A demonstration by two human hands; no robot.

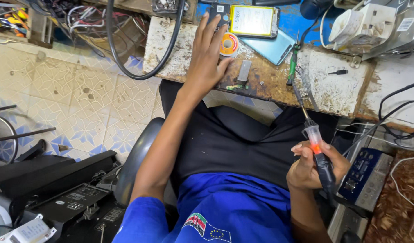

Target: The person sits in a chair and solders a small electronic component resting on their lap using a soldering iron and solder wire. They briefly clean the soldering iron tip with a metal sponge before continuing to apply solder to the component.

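Left hand (207,60) lies flat and released on the tabletop (270,85), fingers spread, fingertips reaching a dark phone part and touching one solder spool (229,44) with an orange centre. Left of the arm the floor (81,99) is pale patterned tile, stained, with one thick black cable (126,67) looping across it from the tabletop's edge. Black equipment cases (58,189) sit at the lower left.

Just right of the hand, one small grey metal block (244,71) rests on the worn, scorched wood, and a tiny green board (236,87) lies at the near edge. Behind them are two phones: one open, showing a yellow battery (252,20), and one pale blue (272,47) lying flat. One green-handled tool (293,63) leans beside the blue phone.

Right hand (312,166) is clenched around one soldering iron (316,144), held off the tabletop above the lap, its thin tip pointing up toward the tabletop edge, an orange light glowing in its clear collar. Further right sits one blue-faced control box (366,173), with white cables (405,180) trailing over a brown surface. A white plug adaptor (362,24) rests at the upper right.
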